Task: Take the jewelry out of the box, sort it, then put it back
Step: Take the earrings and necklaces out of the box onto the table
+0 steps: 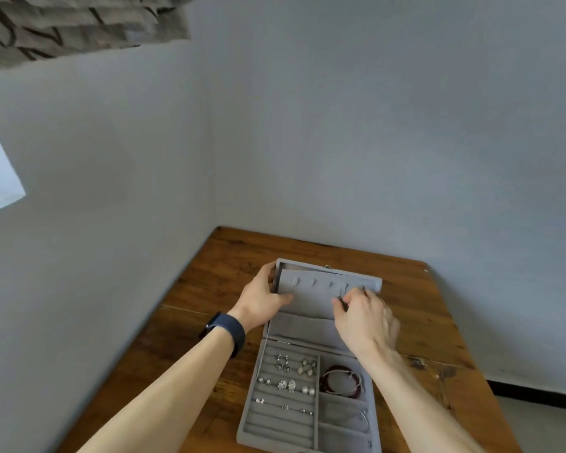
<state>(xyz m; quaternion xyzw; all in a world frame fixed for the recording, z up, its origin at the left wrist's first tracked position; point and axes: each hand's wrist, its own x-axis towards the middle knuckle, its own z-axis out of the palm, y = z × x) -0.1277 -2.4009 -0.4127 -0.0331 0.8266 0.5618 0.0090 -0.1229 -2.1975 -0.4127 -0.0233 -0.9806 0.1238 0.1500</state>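
Box: grey, open, on wooden table.
Left hand: gripping lid by its left edge — thumb inside.
Right hand: fingers curled at lid's hooks — grip unclear.

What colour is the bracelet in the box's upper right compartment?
The bracelet is dark red with a pale strand, seen in the head view.

The right hand hides part of the lid.
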